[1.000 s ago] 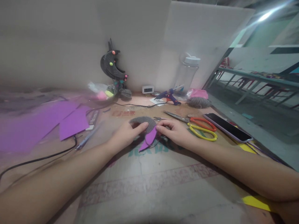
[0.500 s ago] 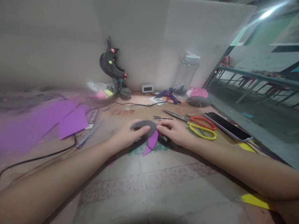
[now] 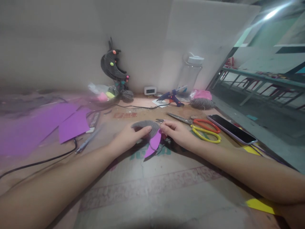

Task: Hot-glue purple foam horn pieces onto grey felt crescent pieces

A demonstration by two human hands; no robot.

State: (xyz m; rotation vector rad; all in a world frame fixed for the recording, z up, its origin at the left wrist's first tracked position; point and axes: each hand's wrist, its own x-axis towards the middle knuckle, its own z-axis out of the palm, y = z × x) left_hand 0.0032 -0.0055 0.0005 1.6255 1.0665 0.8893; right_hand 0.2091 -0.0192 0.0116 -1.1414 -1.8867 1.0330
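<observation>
A purple crescent (image 3: 154, 144), apparently of paper or foam, is partly wound with grey yarn (image 3: 149, 124). My left hand (image 3: 128, 136) is closed on its wrapped upper part, thumb on top. The bare purple tip points down toward me. At the crescent's right edge, my right hand (image 3: 175, 133) pinches with thumb and forefinger, seemingly on the yarn; the fingertips partly hide it. A thin loose strand loops below, across the purple part. Small scissors or tweezers (image 3: 160, 120) lie just beyond the right fingers, partly covered.
Scissors with orange and yellow handles (image 3: 206, 130) and a phone (image 3: 232, 128) lie right. Behind are a glue gun (image 3: 172, 97), a clear bottle (image 3: 190, 74), a small clock (image 3: 150, 91) and a grey crescent ornament (image 3: 111, 65). Purple sheets (image 3: 73, 124), a pen (image 3: 87, 143) and a cable (image 3: 54, 157) lie left.
The crescent has turned slightly, its purple tip swinging left and showing more purple. Both hands stay on it, nearly in place.
</observation>
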